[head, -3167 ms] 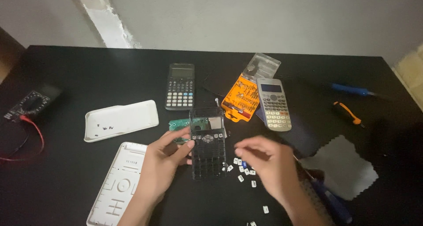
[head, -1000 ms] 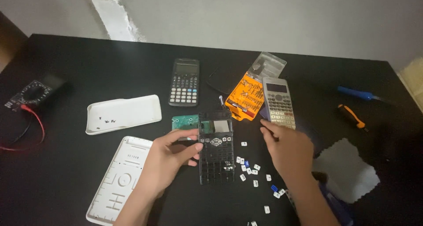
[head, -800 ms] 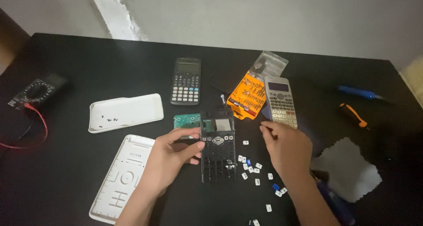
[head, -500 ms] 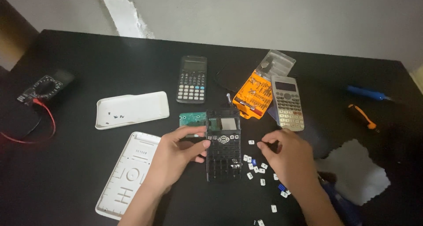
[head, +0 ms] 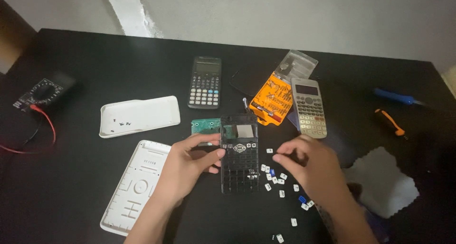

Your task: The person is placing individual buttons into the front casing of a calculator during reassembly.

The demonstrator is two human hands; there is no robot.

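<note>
Electronics repair bench: black multimeter w/ red lead (head: 42,93), orange screwdriver-bit case (head: 271,99), bare green circuit board (head: 205,126).

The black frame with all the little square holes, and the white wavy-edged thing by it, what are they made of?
The black frame looks like hard plastic with a slight sheen on its thin moulded grid. The white piece seems to be soft cloth: matte, limp, zigzag-cut edges.

Right hand (head: 311,165) fingertips curl under, so any pinched key is hidden. Green circuit board (head: 205,126) partly covered by black calculator frame (head: 240,158) at its 3 o'clock. Red wire (head: 33,134) cut off at 9 o'clock edge. Specks on white cover (head: 140,115) too small to tell.
</note>
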